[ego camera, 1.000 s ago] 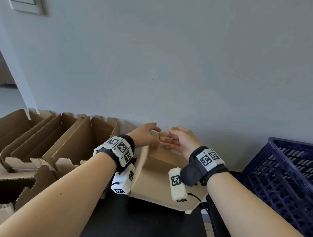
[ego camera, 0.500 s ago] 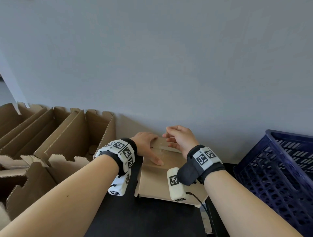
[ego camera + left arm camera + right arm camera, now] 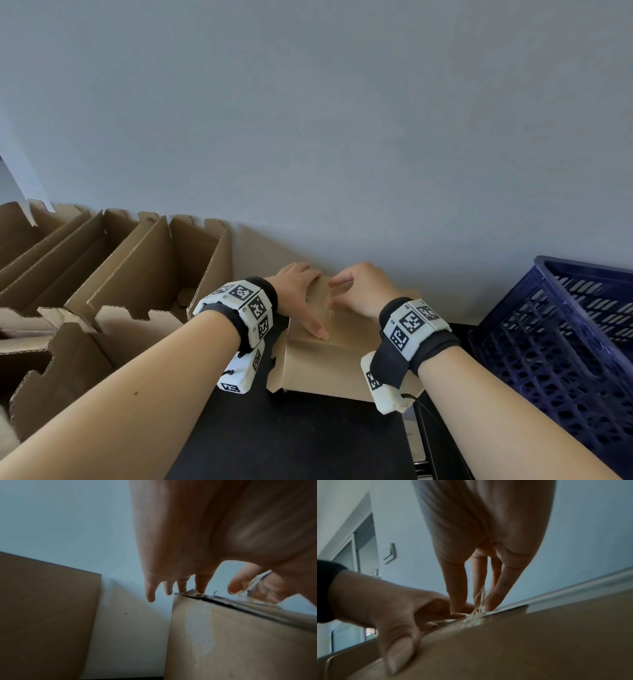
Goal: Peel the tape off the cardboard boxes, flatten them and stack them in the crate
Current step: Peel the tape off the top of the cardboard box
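A closed brown cardboard box (image 3: pixel 337 363) sits on the black table, close to the wall. My left hand (image 3: pixel 298 292) rests on its top-left part: the thumb lies flat on the top face and the fingertips (image 3: pixel 199 588) touch the far edge. My right hand (image 3: pixel 359 289) is at the far seam, where its fingers (image 3: pixel 494 597) pinch a crumpled strip of clear tape (image 3: pixel 479 609). The tape is partly lifted off the seam (image 3: pixel 248 588). A dark blue plastic crate (image 3: pixel 561 346) stands to the right of the box.
Several open cardboard boxes (image 3: pixel 144 274) with raised flaps fill the left side, the nearest one right beside my left wrist. A grey wall (image 3: pixel 342 137) rises just behind the box. Bare black table (image 3: pixel 291 438) shows in front of the box.
The box, tipped up on edge a second ago, now lies lower on the table. My left hand has slid onto its top face, thumb flat. The right hand stays at the far seam.
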A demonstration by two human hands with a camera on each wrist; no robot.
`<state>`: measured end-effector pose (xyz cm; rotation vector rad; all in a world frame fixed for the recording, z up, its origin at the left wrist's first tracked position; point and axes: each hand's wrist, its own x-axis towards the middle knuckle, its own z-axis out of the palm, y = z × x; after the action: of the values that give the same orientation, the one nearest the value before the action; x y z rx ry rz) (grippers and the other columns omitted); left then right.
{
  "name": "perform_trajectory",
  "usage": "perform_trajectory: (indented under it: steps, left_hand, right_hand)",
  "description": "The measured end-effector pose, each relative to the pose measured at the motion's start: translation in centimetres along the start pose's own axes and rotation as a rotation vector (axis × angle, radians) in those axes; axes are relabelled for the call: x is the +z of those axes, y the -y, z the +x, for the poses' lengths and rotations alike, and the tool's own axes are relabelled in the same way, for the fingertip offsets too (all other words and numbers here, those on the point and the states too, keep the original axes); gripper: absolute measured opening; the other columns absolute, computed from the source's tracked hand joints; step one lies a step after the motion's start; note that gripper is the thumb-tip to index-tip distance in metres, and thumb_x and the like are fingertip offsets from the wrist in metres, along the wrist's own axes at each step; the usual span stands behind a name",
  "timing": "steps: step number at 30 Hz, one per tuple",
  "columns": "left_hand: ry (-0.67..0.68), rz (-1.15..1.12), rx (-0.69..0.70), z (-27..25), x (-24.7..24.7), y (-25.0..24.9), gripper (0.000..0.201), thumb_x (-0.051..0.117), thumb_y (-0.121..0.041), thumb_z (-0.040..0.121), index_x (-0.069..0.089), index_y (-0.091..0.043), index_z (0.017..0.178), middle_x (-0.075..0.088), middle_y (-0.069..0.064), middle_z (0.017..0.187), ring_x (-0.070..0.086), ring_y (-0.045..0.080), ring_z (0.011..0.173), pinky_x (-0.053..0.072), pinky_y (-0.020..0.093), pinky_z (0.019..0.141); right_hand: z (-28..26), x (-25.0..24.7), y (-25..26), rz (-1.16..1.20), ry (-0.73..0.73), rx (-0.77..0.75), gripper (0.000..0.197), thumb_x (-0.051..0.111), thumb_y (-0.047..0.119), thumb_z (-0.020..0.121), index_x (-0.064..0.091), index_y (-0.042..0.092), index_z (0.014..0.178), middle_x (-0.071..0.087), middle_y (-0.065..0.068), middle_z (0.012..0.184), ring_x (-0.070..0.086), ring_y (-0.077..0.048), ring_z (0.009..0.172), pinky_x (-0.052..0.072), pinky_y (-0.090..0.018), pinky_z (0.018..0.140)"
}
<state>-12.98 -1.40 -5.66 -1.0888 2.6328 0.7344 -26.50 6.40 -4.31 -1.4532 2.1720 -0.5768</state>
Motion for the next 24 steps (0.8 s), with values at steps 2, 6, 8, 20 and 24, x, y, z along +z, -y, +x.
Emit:
perform_trajectory:
  steps: [2, 6, 8, 20, 24]
  left_hand:
    - [0.033, 0.041, 0.017, -0.2, 0.1, 0.0, 0.123, 0.080, -0.054, 0.063, 0.003, -0.017, 0.152, -0.004, 0.000, 0.159, -0.007, 0.019, 0.147, 0.006, 0.039, 0.120]
    - [0.055, 0.117, 0.009, -0.4, 0.3, -0.2, 0.130, 0.078, -0.059, 0.061, -0.005, -0.017, 0.152, -0.008, -0.002, 0.159, -0.014, 0.018, 0.146, 0.004, 0.046, 0.119]
    - [0.057, 0.153, -0.001, -0.5, 0.3, -0.4, 0.131, 0.077, -0.062, 0.060, -0.006, -0.018, 0.152, -0.007, -0.003, 0.159, -0.015, 0.019, 0.146, 0.001, 0.051, 0.118]
    - [0.036, 0.237, 0.010, -0.6, 0.2, -2.1, 0.126, 0.080, -0.057, 0.058, 0.002, -0.023, 0.151, 0.009, -0.002, 0.156, -0.005, 0.020, 0.147, 0.000, 0.060, 0.114]
    - [-0.001, 0.243, -0.022, -0.8, -0.2, -1.7, 0.122, 0.080, -0.054, 0.060, 0.004, -0.024, 0.152, 0.015, 0.000, 0.153, 0.011, 0.020, 0.144, 0.009, 0.048, 0.117]
  right_hand:
    - [0.1, 0.2, 0.1, -0.160, 0.040, -0.037, 0.048, 0.080, 0.017, 0.069, 0.068, 0.021, 0.115, 0.066, 0.002, 0.112, 0.060, -0.015, 0.105, 0.042, -0.020, 0.083]
    - [0.4, 0.3, -0.2, -0.184, -0.002, -0.063, 0.043, 0.082, 0.019, 0.068, 0.070, 0.021, 0.109, 0.068, 0.003, 0.099, 0.062, -0.014, 0.097, 0.045, -0.021, 0.084]
    - [0.4, 0.3, -0.4, -0.160, -0.028, -0.069, 0.036, 0.082, 0.018, 0.068, 0.071, 0.020, 0.102, 0.067, 0.004, 0.088, 0.062, -0.013, 0.087, 0.046, -0.021, 0.080]
    - [-0.1, -0.5, -0.3, 0.046, -0.118, -0.086, 0.017, 0.065, 0.002, 0.077, 0.074, 0.016, 0.078, 0.058, 0.013, 0.059, 0.056, -0.009, 0.063, 0.049, -0.022, 0.072]
    - [0.1, -1.5, -1.7, 0.175, -0.228, -0.029, 0.019, 0.065, 0.005, 0.082, 0.069, 0.022, 0.075, 0.062, 0.011, 0.067, 0.057, -0.010, 0.063, 0.052, -0.028, 0.079]
